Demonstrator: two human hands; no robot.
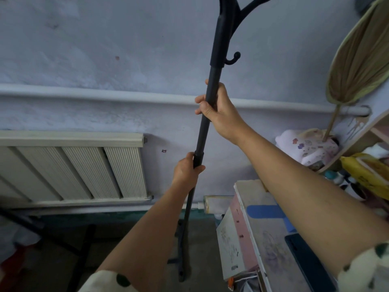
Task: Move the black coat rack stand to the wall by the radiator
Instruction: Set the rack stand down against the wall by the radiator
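The black coat rack stand [216, 51] runs up the middle of the view, its pole leaning slightly, with curved hooks at the top and its feet low on the floor. My right hand [219, 108] grips the pole high up, just under a small hook. My left hand [186, 170] grips the pole lower, at a joint in the tube. The white ribbed radiator [73, 169] hangs on the pale blue wall [105, 49] to the left of the pole. The rack's base is partly hidden behind my left forearm.
A horizontal pipe [105, 94] crosses the wall above the radiator. On the right stand a painted white box or table [263, 239], a wooden shelf [362, 144] with clutter and a woven palm fan [362, 51]. Dark legs of some furniture [63, 239] lie on the floor at lower left.
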